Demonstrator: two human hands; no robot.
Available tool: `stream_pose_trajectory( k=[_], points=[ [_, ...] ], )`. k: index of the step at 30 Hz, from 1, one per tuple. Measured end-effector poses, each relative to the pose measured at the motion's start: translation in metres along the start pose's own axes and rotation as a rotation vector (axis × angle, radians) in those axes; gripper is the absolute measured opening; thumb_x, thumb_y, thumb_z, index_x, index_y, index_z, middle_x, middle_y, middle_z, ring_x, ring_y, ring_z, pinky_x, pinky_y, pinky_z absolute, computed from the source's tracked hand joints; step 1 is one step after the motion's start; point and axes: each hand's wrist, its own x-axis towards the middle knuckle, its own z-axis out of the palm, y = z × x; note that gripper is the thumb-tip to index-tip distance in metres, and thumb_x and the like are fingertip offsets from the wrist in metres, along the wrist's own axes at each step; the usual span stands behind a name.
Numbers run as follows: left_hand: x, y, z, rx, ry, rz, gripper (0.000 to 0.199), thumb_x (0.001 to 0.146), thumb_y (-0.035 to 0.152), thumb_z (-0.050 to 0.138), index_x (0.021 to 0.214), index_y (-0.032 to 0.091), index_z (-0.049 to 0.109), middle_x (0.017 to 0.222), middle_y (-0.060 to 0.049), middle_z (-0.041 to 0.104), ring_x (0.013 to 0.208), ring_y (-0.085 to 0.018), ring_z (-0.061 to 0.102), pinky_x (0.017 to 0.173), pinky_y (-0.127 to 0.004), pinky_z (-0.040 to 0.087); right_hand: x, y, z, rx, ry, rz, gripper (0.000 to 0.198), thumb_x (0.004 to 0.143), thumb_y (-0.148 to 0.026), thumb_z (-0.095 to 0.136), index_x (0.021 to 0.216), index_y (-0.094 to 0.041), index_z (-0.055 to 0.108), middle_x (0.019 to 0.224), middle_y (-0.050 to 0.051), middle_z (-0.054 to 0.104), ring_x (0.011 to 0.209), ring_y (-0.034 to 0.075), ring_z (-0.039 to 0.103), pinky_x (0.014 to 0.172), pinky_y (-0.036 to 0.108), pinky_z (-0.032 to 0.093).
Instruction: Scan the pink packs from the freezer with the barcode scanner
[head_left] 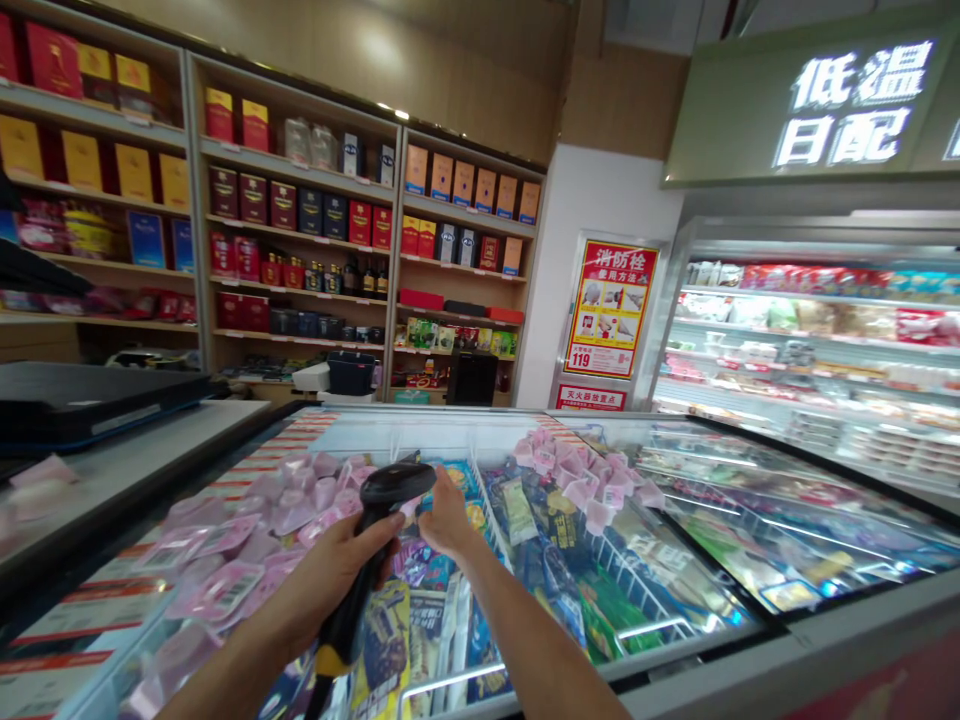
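Note:
My left hand (341, 565) is wrapped round the handle of a black barcode scanner (396, 484), which has a yellow band low on its grip. Just beyond the scanner's head is my right hand (448, 518), its fingers closed on a small pink price tag (410, 508) that is mostly hidden. Both hands are over a glass-topped chest freezer (630, 655). Left of the scanner, many pink plastic price tags (225, 592) lie in a loose pile on the glass. A second heap of pink tags (581, 470) lies farther right.
Under the glass are packaged goods and white wire dividers (491, 510). Paper label strips (82, 610) lie along the left. A black flat device (97, 400) rests on the left counter. Behind stand shelves of boxed bottles (300, 210), a red notice (606, 308) and a lit refrigerated case (817, 350).

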Motion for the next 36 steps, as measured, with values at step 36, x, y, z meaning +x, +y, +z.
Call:
stream_pose_trajectory(
  k=[36],
  points=[
    [-0.019, 0.02, 0.024, -0.003, -0.134, 0.001, 0.029, 0.066, 0.043, 0.052, 0.054, 0.016, 0.049, 0.041, 0.005, 0.049, 0.04, -0.008, 0.041, 0.044, -0.02, 0.03, -0.03, 0.055, -0.064, -0.076, 0.235, 0.126, 0.054, 0.064, -0.015, 0.048, 0.117, -0.016, 0.038, 0.085, 0.004, 0.061, 0.078, 0.017, 0.056, 0.074, 0.029, 0.042]
  ],
)
